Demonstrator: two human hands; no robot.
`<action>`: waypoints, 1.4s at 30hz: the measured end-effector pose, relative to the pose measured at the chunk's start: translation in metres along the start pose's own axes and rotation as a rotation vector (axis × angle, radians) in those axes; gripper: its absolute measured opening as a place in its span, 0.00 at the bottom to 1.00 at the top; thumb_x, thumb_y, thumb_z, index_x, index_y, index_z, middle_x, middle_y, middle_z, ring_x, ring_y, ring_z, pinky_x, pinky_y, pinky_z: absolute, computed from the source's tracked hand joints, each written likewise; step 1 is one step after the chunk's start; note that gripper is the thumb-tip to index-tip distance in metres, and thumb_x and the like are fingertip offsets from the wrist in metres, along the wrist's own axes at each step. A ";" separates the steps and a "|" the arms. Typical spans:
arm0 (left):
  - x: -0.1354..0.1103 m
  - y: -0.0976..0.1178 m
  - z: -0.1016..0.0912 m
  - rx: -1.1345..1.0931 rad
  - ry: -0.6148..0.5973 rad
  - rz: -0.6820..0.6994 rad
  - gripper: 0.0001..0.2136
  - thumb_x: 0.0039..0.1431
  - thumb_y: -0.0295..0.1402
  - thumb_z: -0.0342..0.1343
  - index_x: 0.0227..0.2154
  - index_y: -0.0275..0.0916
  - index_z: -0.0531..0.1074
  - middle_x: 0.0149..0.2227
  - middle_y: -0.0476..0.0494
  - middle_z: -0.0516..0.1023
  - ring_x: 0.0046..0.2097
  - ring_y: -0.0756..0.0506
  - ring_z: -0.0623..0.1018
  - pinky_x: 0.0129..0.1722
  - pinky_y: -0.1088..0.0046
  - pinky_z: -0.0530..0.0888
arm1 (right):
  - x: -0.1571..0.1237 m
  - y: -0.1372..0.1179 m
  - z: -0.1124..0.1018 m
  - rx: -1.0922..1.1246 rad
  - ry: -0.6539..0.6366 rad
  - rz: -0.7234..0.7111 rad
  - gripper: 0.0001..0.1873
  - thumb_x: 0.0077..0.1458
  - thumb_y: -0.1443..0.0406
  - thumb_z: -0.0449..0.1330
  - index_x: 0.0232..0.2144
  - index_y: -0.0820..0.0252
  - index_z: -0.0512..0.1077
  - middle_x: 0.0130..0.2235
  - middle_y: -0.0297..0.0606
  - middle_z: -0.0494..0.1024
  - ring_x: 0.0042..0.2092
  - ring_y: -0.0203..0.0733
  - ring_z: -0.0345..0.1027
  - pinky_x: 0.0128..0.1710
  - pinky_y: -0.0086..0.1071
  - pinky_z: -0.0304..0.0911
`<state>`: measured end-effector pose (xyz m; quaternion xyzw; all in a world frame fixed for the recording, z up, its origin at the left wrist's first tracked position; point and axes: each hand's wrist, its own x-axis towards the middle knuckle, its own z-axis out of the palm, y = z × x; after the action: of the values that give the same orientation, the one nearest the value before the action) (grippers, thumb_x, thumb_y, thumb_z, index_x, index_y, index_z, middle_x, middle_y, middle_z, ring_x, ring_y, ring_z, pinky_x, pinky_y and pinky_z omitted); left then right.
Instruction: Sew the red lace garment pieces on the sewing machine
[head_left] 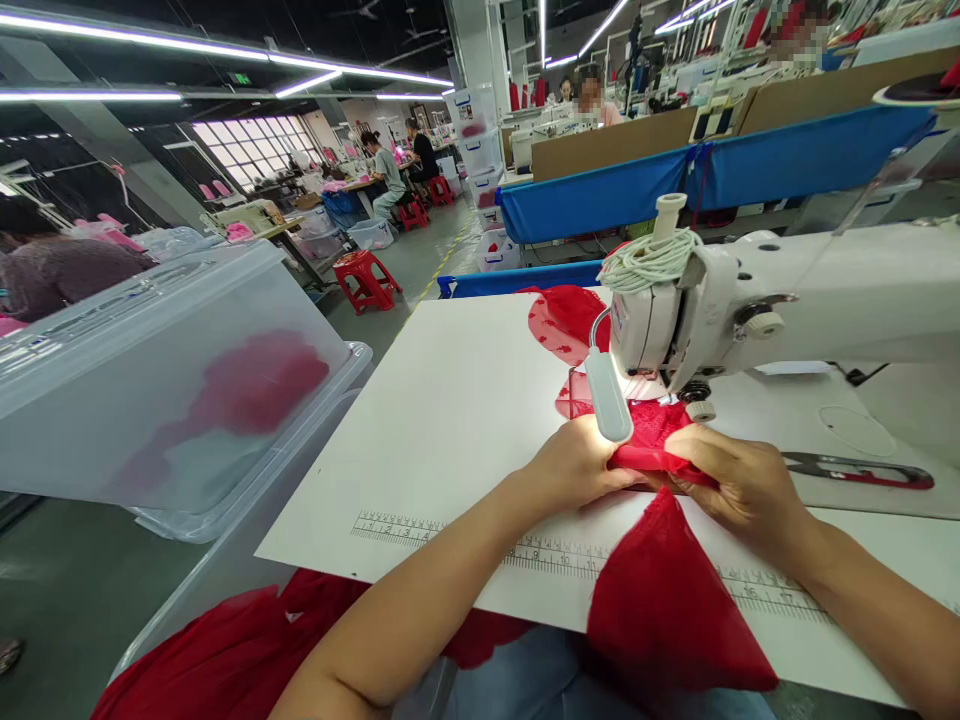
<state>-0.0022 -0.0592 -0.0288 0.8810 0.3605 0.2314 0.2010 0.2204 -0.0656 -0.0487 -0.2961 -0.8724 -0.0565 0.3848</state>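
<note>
Red lace fabric lies beneath the needle area of a white sewing machine. My left hand is closed on the fabric's left side, its fingertips partly hidden by the small lamp. On the right, my right hand pinches a folded edge of the same fabric. A red triangular panel hangs from between the hands over the table's front edge. Behind the machine head, sheer red fabric spreads on the white table.
Black thread snips lie right of my right hand. A printed ruler runs along the table front. More red fabric fills a bin below left. A translucent plastic box stands left, and a red stool stands in the aisle.
</note>
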 end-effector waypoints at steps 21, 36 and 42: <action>-0.011 0.006 0.018 0.600 -0.019 0.184 0.11 0.59 0.17 0.47 0.29 0.38 0.69 0.31 0.47 0.71 0.28 0.49 0.68 0.22 0.72 0.61 | -0.004 0.003 -0.002 -0.234 -0.178 -0.075 0.22 0.39 0.81 0.48 0.32 0.58 0.72 0.39 0.38 0.81 0.26 0.37 0.68 0.21 0.32 0.54; -0.019 0.017 -0.003 0.479 -0.057 0.125 0.48 0.64 0.61 0.14 0.46 0.36 0.77 0.45 0.29 0.77 0.36 0.39 0.74 0.31 0.64 0.72 | -0.004 0.004 0.004 -0.151 -0.210 -0.047 0.26 0.35 0.80 0.48 0.37 0.58 0.70 0.34 0.35 0.79 0.24 0.36 0.63 0.22 0.33 0.49; -0.021 0.012 0.006 0.519 0.013 0.150 0.46 0.64 0.64 0.20 0.46 0.35 0.77 0.42 0.30 0.77 0.35 0.40 0.74 0.32 0.64 0.71 | -0.005 0.004 0.004 -0.170 -0.210 -0.065 0.26 0.36 0.80 0.49 0.37 0.60 0.73 0.45 0.39 0.83 0.28 0.38 0.70 0.22 0.33 0.56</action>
<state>-0.0060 -0.0835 -0.0327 0.9258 0.3427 0.1511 -0.0515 0.2226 -0.0633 -0.0559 -0.3033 -0.9092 -0.1113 0.2627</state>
